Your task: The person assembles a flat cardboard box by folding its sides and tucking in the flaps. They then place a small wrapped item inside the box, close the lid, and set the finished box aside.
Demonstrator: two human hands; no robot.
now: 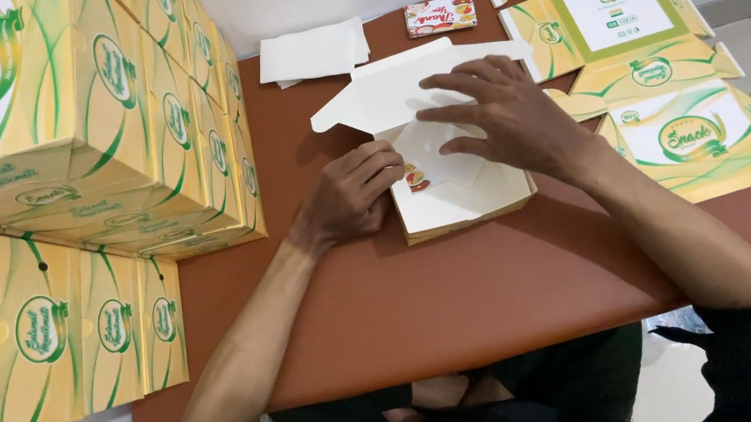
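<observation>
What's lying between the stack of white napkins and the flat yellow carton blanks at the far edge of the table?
In the head view, a small red-and-white packet lies between the white napkins and the flat yellow carton blanks.

Matt white cardboard box on a smooth brown table; glossy printed cartons.

Soft, even daylight fills the scene; faint shadows fall beneath the forearms on the brown table. Centre sharp, with wide-angle bending toward the table's outer surroundings.
</observation>
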